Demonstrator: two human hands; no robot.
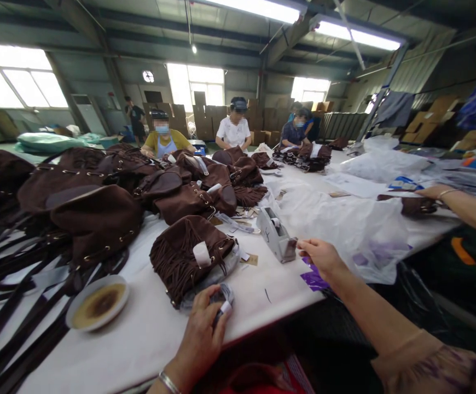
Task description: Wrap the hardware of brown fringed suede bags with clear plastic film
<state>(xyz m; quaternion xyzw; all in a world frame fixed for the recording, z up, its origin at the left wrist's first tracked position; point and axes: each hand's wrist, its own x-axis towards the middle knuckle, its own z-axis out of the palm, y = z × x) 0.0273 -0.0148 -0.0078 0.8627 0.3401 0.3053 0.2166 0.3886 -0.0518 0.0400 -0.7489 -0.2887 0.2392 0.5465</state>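
Head view: the tape dispenser is sitting with its long axis pointing at the right hand, which is nearer to it and pinching thumb to finger right at its near end. Can't tell if tape is in that pinch. Left of and nearer than the dispenser, the left hand is curling closed round a coiled bundle. Fringed bag is lying left of the dispenser, touching that bundle. Fingers are partly hiding the bundle; right hand is partly covering a purple piece.
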